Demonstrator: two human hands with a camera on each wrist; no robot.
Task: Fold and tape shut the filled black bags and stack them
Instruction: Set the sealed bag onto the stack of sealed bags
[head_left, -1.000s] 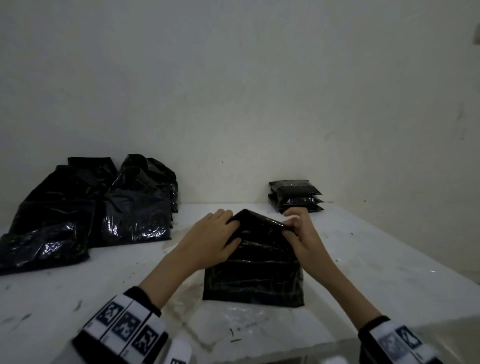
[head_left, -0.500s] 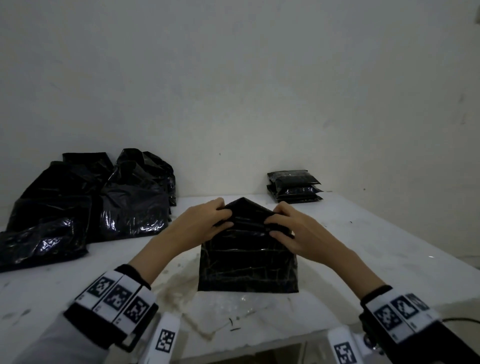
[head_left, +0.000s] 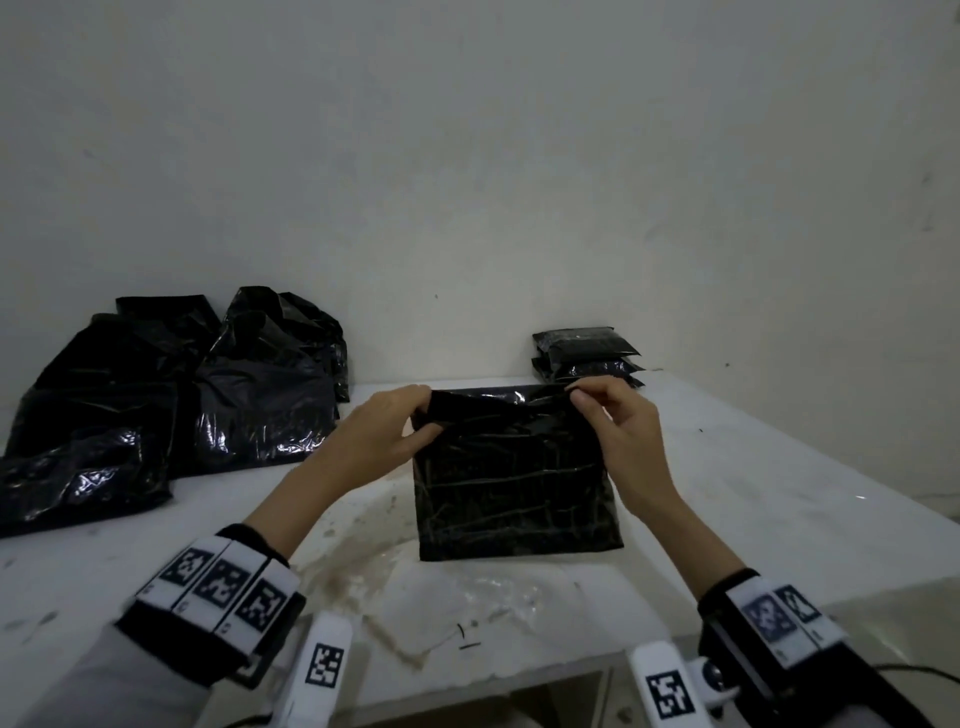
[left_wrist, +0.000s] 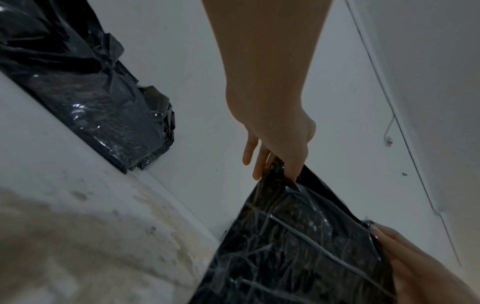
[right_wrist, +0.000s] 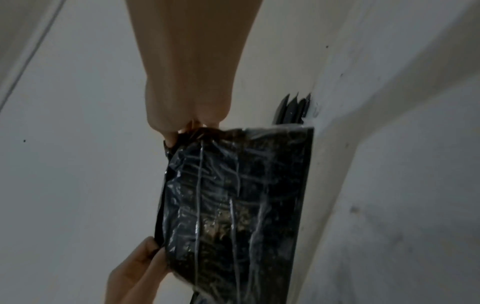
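A filled black bag (head_left: 514, 483) (left_wrist: 298, 246) (right_wrist: 233, 195) lies flat on the white table (head_left: 779, 493) in front of me. My left hand (head_left: 415, 421) (left_wrist: 275, 164) pinches its upper left corner, thumb on the near face and fingers behind. The right hand (head_left: 587, 402) (right_wrist: 187, 129) pinches the upper right corner between thumb and forefinger. The top edge between my hands is stretched out straight. A stack of folded, sealed black bags (head_left: 587, 356) (right_wrist: 293, 109) sits behind it against the wall.
A heap of crumpled, unsealed black bags (head_left: 171, 400) (left_wrist: 85, 86) covers the table's left side by the wall. The tabletop near the front edge is stained and carries a clear plastic patch (head_left: 467, 597). A thin cable (left_wrist: 389, 131) hangs on the wall.
The peaked bag top has been pulled out flat. Both hands moved apart from the middle to the top corners, and the bag now lies wider and squarer.
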